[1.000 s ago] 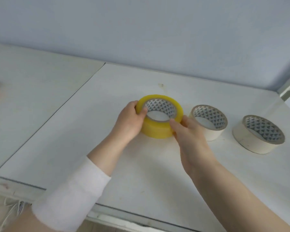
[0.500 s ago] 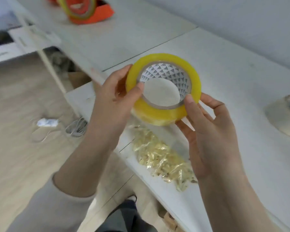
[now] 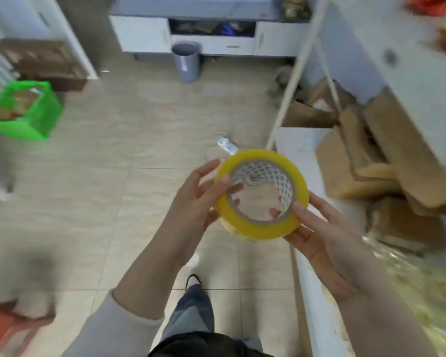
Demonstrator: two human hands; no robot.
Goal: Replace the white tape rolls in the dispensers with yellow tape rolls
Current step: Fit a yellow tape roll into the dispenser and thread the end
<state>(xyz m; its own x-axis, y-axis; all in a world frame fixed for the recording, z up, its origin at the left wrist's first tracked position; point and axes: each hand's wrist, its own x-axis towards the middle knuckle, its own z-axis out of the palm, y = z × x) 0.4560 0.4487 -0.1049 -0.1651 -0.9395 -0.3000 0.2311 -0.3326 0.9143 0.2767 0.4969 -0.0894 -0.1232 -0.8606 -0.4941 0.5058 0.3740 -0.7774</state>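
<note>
A yellow tape roll with a white patterned core is held in the air over the floor, in front of my body. My left hand grips its left side, thumb on the top face and fingertips showing through the hole. My right hand holds its right side from below, thumb on the rim. No white tape rolls or dispensers appear in this blurred view.
The white table edge runs along the right, with crumpled yellowish tape scraps on it. Cardboard boxes lie under the table. A grey bin, a green crate and white cabinets stand across the tiled floor.
I lifted the yellow roll off the table with both hands and turned left, away from the table. The white rolls have left the view and the floor fills it.
</note>
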